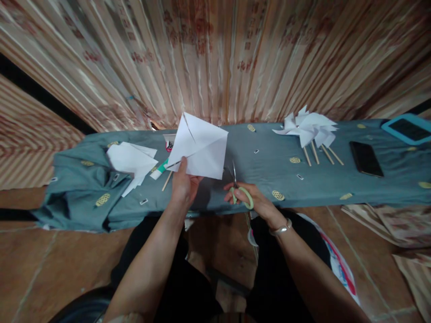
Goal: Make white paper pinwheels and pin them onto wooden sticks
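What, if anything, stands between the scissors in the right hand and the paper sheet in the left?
Nothing visible does. The scissors, in the right hand, are apart from the paper sheet in the left hand; only the grey-green cloth shows in the gap.

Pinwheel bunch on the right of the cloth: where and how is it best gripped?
Likely by the pale sticks, from the person's side: they point that way bare, while the thin, folded paper blades could crush. The right hand is nearer but holds scissors, so it would probably need freeing first.
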The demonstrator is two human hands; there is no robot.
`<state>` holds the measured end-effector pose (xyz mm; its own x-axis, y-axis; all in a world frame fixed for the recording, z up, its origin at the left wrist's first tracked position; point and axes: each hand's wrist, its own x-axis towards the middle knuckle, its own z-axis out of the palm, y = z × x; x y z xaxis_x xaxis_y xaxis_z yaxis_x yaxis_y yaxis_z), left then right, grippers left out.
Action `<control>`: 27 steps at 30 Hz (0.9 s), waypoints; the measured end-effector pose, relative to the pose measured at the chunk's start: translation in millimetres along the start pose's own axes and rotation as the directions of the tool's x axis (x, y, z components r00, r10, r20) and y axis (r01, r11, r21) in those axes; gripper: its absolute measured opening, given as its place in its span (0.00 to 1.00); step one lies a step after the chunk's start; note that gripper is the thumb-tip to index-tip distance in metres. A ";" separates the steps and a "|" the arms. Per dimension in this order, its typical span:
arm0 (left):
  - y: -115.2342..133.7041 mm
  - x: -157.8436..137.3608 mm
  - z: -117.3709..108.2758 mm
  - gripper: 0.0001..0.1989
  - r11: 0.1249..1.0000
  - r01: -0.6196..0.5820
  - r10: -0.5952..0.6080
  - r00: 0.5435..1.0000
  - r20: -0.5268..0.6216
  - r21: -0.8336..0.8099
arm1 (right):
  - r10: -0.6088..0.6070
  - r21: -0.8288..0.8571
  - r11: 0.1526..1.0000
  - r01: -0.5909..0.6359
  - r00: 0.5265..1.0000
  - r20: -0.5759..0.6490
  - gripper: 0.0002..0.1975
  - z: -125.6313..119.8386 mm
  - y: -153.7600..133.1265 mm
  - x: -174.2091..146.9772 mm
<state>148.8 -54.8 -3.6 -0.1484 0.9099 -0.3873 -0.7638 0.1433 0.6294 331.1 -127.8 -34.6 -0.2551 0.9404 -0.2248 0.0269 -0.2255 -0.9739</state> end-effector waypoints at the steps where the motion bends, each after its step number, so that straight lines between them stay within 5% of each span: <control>1: 1.0 0.6 -0.4 0.11 1.000 -0.005 0.005 1.000 0.001 -0.002 | 0.013 -0.023 1.000 -0.012 0.999 0.053 0.30 1.1 -1.0 -3.7; 6: -0.5 1.7 -1.9 0.11 1.000 -0.003 0.002 1.000 0.026 0.021 | 0.077 -0.102 0.993 -0.062 0.985 0.153 0.32 7.5 -3.9 -9.5; 27: -10.4 -2.6 -4.0 0.11 0.987 -0.024 0.009 0.995 0.096 0.158 | 0.104 -0.063 0.993 -0.095 0.984 0.145 0.31 8.4 3.8 -1.9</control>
<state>154.6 -60.2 -11.9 -0.0940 0.9444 -0.3151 -0.6512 0.1811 0.7370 323.5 -132.6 -37.5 -0.3888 0.8650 -0.3173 0.1119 -0.2976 -0.9481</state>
